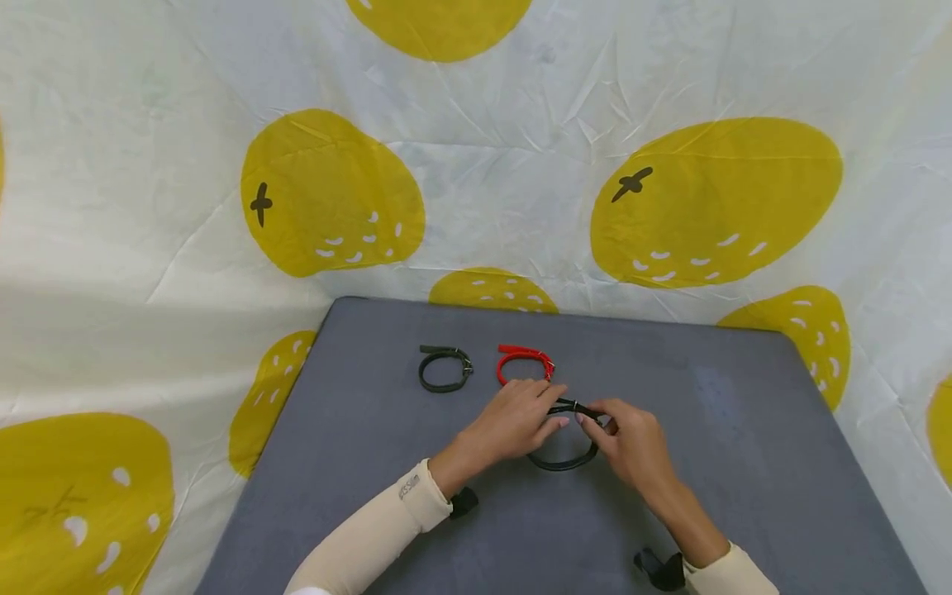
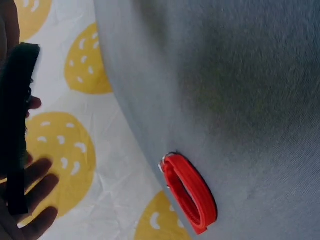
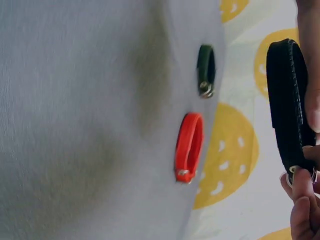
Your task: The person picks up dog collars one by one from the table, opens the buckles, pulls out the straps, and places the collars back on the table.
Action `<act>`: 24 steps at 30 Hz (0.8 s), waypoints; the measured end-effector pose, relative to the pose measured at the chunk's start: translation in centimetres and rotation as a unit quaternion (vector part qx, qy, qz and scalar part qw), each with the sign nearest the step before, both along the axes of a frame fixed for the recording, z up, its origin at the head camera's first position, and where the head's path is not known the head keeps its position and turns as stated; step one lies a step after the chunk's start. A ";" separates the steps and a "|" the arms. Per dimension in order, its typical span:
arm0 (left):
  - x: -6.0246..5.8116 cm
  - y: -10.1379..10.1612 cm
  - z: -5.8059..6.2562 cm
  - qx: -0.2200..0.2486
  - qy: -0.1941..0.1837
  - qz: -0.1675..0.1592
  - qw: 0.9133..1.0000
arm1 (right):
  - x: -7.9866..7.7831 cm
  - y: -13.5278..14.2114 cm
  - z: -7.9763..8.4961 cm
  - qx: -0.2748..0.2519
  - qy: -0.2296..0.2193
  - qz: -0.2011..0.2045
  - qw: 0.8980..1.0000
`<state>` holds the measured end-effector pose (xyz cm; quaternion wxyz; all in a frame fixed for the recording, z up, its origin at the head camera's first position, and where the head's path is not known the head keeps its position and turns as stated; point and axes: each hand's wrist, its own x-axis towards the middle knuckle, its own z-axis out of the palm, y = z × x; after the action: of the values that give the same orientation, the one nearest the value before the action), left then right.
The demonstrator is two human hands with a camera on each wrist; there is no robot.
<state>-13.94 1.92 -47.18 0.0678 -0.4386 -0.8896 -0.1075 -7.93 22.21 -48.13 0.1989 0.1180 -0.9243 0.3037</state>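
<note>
A black buckled collar (image 1: pixel 561 467), looped like a pet collar, is held up over the table between both hands. My left hand (image 1: pixel 509 421) holds its left side, thumb below and fingers above; it hides that part of the loop. On the right, my right hand (image 1: pixel 632 442) pinches the collar near its metal buckle. The right wrist view shows the black collar (image 3: pixel 285 85) edge-on, with fingertips at the metal ring end. In the left wrist view the collar (image 2: pixel 17 115) is a dark band, and loosely spread fingers (image 2: pixel 40 195) show beside its lower end.
A red collar (image 1: pixel 524 355) lies buckled on the grey table (image 1: pixel 357 463), just beyond the left hand. To its left lies a dark green collar (image 1: pixel 444 388), also in a loop. White cloth (image 1: pixel 513 207) with yellow fruit shapes hangs behind the table and at its sides.
</note>
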 end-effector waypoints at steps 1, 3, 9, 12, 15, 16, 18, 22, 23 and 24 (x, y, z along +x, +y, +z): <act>0.2 -0.1 -0.1 0.010 -0.024 0.000 1.000 | 0.4 -0.1 0.1 -0.009 -0.007 0.003 1.000; 0.5 -0.5 -0.3 0.031 -0.074 -0.005 0.997 | 1.0 -0.4 0.3 -0.024 -0.024 0.006 0.999; 1.8 -1.9 -0.4 0.113 -0.176 -0.024 0.978 | 2.7 -1.0 0.7 -0.108 -0.123 0.023 0.986; 2.5 -2.5 -0.3 0.141 -0.211 -0.026 0.967 | 3.3 -0.9 1.0 -0.173 -0.200 0.033 0.964; 3.2 -3.0 -0.1 0.159 -0.231 -0.025 0.959 | 3.7 -0.8 1.7 -0.220 -0.273 0.045 0.935; 3.5 -3.2 0.1 0.164 -0.234 -0.025 0.958 | 3.8 -0.8 2.0 -0.226 -0.291 0.051 0.928; 3.9 -3.4 0.2 0.170 -0.235 -0.023 0.957 | 3.9 -0.9 2.3 -0.225 -0.315 0.067 0.920; 4.6 -3.9 0.4 0.177 -0.248 -0.021 0.952 | 4.5 -1.4 2.6 -0.193 -0.313 0.101 0.924; 4.8 -4.0 0.5 0.176 -0.249 -0.021 0.952 | 4.7 -1.5 2.6 -0.186 -0.308 0.107 0.927; 4.9 -4.2 0.5 0.176 -0.251 -0.021 0.952 | 4.9 -1.7 2.6 -0.183 -0.303 0.113 0.928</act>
<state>-9.01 -2.25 -46.68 -0.0837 -0.3977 -0.8354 -0.3700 -3.04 20.53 -45.49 -0.1085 0.0854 -0.8496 0.5090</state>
